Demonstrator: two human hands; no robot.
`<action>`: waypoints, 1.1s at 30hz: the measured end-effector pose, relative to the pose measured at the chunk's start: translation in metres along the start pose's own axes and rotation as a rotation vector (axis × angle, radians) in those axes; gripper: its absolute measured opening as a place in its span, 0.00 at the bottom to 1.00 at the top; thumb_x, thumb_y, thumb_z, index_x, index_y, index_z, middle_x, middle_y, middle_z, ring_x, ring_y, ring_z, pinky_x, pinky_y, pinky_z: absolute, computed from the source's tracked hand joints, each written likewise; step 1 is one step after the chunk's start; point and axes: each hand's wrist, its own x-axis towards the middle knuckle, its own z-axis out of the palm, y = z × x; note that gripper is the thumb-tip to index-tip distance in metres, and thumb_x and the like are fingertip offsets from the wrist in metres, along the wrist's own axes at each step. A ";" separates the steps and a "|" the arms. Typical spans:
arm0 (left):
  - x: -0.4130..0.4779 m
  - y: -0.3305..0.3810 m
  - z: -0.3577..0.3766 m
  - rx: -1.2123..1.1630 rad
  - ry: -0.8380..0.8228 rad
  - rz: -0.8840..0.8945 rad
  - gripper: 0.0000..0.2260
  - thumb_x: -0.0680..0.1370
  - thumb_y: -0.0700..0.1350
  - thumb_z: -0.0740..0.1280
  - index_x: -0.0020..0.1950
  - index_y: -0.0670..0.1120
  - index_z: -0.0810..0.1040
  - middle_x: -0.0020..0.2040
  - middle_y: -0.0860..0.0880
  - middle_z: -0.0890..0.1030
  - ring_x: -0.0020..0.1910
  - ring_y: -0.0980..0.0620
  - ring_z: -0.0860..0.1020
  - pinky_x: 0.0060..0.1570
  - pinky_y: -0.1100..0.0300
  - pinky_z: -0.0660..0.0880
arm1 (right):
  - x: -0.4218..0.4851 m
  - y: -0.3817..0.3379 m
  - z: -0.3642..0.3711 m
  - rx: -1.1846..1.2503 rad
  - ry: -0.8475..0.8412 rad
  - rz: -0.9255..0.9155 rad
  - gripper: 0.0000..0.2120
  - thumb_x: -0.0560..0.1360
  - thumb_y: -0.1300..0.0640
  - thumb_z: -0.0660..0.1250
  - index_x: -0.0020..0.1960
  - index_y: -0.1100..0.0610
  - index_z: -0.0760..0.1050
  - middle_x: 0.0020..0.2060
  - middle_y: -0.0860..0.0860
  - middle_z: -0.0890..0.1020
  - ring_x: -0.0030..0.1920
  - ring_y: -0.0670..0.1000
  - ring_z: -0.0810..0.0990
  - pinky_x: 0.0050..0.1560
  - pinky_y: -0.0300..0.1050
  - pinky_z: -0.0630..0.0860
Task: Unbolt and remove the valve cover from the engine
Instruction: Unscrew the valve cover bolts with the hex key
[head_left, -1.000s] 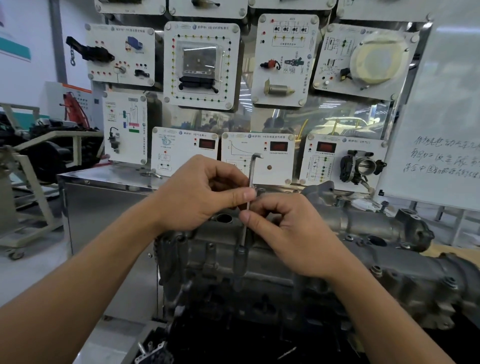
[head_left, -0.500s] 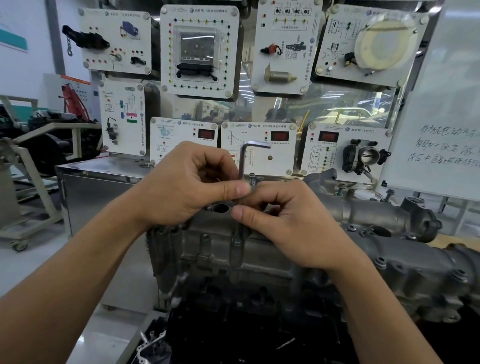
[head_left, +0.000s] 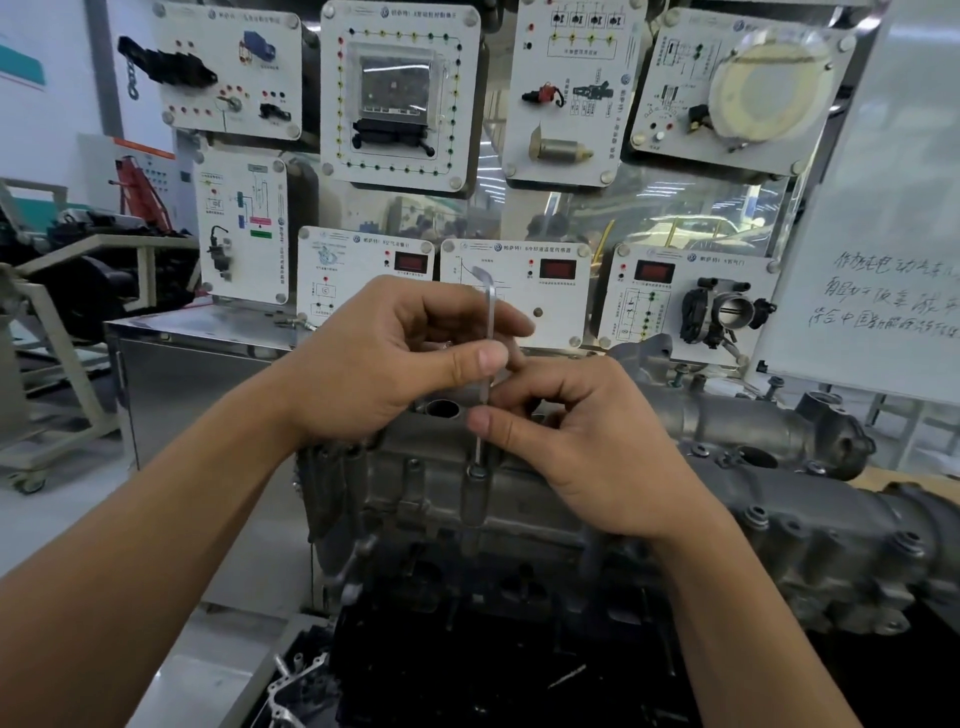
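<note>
A grey cast-metal valve cover (head_left: 810, 525) tops the engine and runs from the centre to the right edge. A silver hex key (head_left: 490, 306) stands upright with its lower tip in a bolt head (head_left: 477, 472) on the cover's near edge. My left hand (head_left: 384, 358) pinches the key's shaft between thumb and fingers. My right hand (head_left: 587, 447) pinches the shaft lower down, just above the bolt. The short bent end of the key points left at the top. Several other bolts (head_left: 756, 517) sit along the cover to the right.
A board of white training panels (head_left: 400, 93) stands behind the engine, with a throttle body (head_left: 727, 312) on one. A whiteboard (head_left: 883, 260) leans at the right. A steel cabinet (head_left: 208, 364) is at the left, a wheeled stand (head_left: 57, 374) beyond it. Dark engine parts (head_left: 467, 649) lie below.
The key's bent end has swung round: it pointed right before and points left now. Both hands have stayed on the shaft. The camera has shifted slightly.
</note>
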 end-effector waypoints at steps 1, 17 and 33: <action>0.000 0.000 -0.001 -0.030 -0.018 0.002 0.11 0.77 0.45 0.68 0.58 0.47 0.81 0.50 0.49 0.86 0.51 0.54 0.83 0.52 0.62 0.78 | 0.000 0.000 0.000 -0.012 -0.015 -0.002 0.06 0.74 0.59 0.74 0.40 0.60 0.83 0.35 0.54 0.82 0.35 0.51 0.79 0.39 0.45 0.76; 0.004 -0.001 0.017 -0.176 0.161 -0.002 0.16 0.69 0.41 0.74 0.38 0.31 0.71 0.30 0.51 0.80 0.30 0.59 0.78 0.32 0.70 0.74 | 0.002 -0.005 0.000 0.071 0.081 0.040 0.07 0.67 0.55 0.79 0.37 0.58 0.84 0.31 0.64 0.79 0.30 0.53 0.72 0.32 0.51 0.70; -0.015 0.000 0.026 -0.330 0.220 -0.097 0.10 0.76 0.48 0.67 0.54 0.52 0.85 0.47 0.48 0.86 0.52 0.49 0.84 0.51 0.61 0.79 | 0.001 0.001 -0.003 0.014 -0.078 0.024 0.06 0.79 0.61 0.68 0.49 0.60 0.84 0.47 0.46 0.86 0.53 0.43 0.83 0.54 0.42 0.78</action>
